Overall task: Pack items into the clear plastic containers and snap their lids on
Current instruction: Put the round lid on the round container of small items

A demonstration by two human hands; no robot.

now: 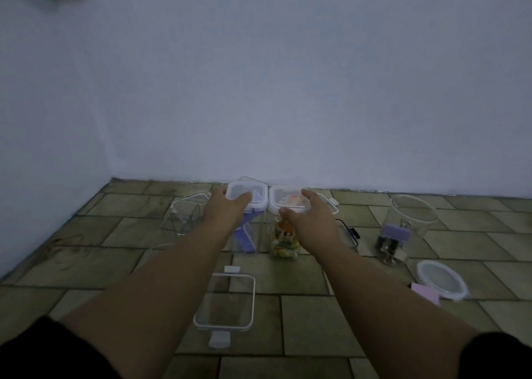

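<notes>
Clear plastic everywhere on this tiled floor (311, 309), basically. Two tall square containers are stood side by side close to the far edge of the floor, right by the wall (288, 90). The left container (244, 234) has something blue-purple inside, and its lid (244, 196) is gripped by the left hand (227, 208), fingers curled over the near edge. The right container (283, 242) is stuffed with colourful bits, too blurry to be named. Its lid (288, 198) is covered by the right hand (309, 214), which is spread open with the thumb against the near rim; whether the lid is actually clamped can't be told.

An empty clear container (184, 214) is seen to the left of the pair, just beside the left forearm. A flat rectangular lid (226, 303) with clip tabs is laid nearer the front edge, between the two arms. Over toward the right edge, a round jar (403, 229) is stood with dark stuff and a purple piece in it, and a round lid (442, 279) is laid in front of it, partly over a purple sheet (424, 292). A dark-edged item is half hidden behind the right wrist.
</notes>
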